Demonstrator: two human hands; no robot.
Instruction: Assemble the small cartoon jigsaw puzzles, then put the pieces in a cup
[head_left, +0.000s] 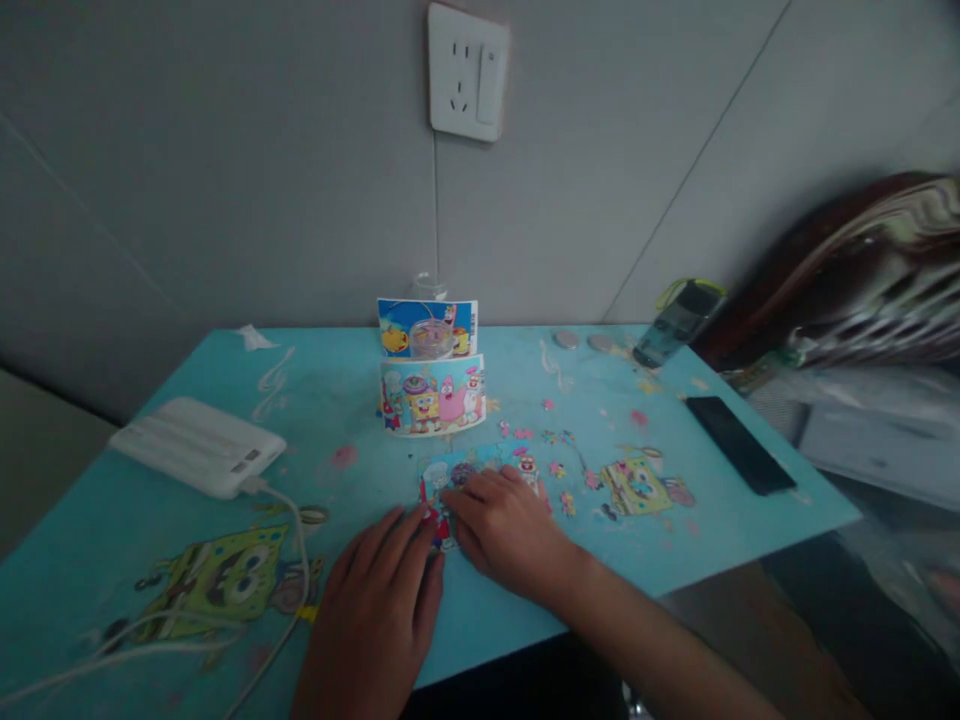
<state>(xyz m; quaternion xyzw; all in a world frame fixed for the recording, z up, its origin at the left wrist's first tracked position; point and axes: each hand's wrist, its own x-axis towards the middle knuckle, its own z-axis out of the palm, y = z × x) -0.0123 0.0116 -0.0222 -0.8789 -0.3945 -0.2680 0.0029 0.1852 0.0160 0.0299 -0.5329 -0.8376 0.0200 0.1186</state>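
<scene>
Home: cartoon-print table, wall socket.

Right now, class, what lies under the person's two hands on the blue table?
A partly built cartoon jigsaw lies under the left hand and right hand. Its lower part is covered.

table: smooth printed top | power bank: matt white plastic | puzzle: possibly glossy card
</scene>
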